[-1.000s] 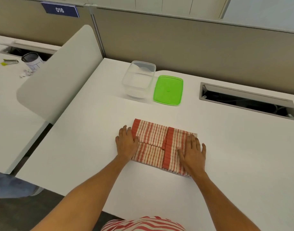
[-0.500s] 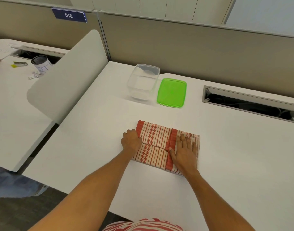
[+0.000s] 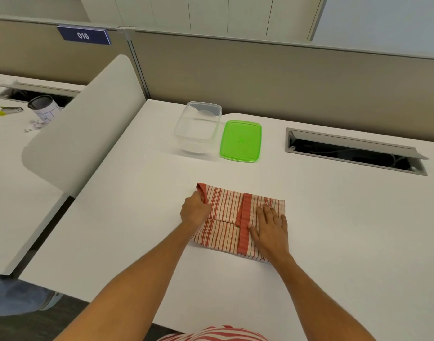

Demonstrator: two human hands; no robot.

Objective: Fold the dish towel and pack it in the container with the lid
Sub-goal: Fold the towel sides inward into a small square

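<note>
A red-and-cream striped dish towel (image 3: 229,217) lies folded into a rectangle on the white desk (image 3: 334,242). My left hand (image 3: 195,210) grips the towel's left edge, which curls up off the desk. My right hand (image 3: 271,228) lies flat, fingers spread, pressing on the towel's right half. Further back stands a clear plastic container (image 3: 198,126), open on top. Its green lid (image 3: 241,141) lies flat on the desk, right beside the container.
A grey cable slot (image 3: 353,151) with a raised flap opens in the desk at the back right. A curved white divider panel (image 3: 88,124) borders the desk on the left. Beyond it, the neighbouring desk holds a mesh cup (image 3: 42,107) and a stapler (image 3: 10,110).
My left hand has gone from lying flat to closing on the towel's left edge and lifting it. My right hand has slid inward on the right half. The camera has tilted slightly.
</note>
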